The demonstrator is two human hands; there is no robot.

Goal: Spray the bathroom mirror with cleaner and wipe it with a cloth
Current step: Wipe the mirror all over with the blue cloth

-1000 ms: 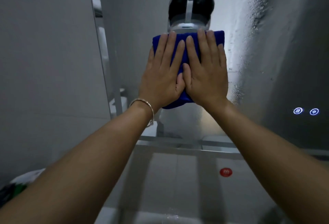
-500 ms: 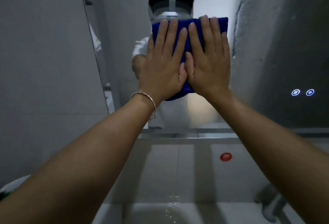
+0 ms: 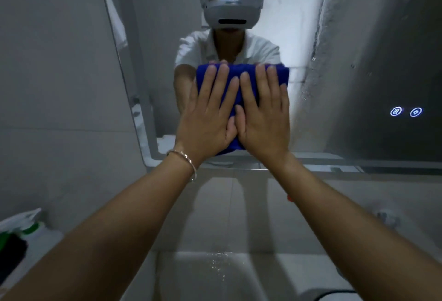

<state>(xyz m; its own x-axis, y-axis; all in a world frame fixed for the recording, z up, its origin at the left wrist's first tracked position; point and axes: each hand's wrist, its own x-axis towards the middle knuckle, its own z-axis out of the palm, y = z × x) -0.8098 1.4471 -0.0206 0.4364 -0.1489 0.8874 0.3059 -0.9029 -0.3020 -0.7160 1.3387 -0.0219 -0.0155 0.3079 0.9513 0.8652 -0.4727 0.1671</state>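
A folded blue cloth lies flat against the bathroom mirror, near the glass's lower edge. My left hand, with a thin bracelet at the wrist, presses on the cloth's left half with straight fingers. Beside it, thumbs touching, my right hand presses on the right half the same way. Spray droplets and streaks cover the mirror to the right of the cloth. The glass reflects a person in a white shirt wearing a headset.
Two lit touch icons glow on the mirror's right side. A white basin with water drops sits below. A spray bottle with a green and white head stands at the lower left. A grey tiled wall is on the left.
Both hands have slid the cloth down the mirror towards its lower edge. More of the reflected person shows above the cloth.
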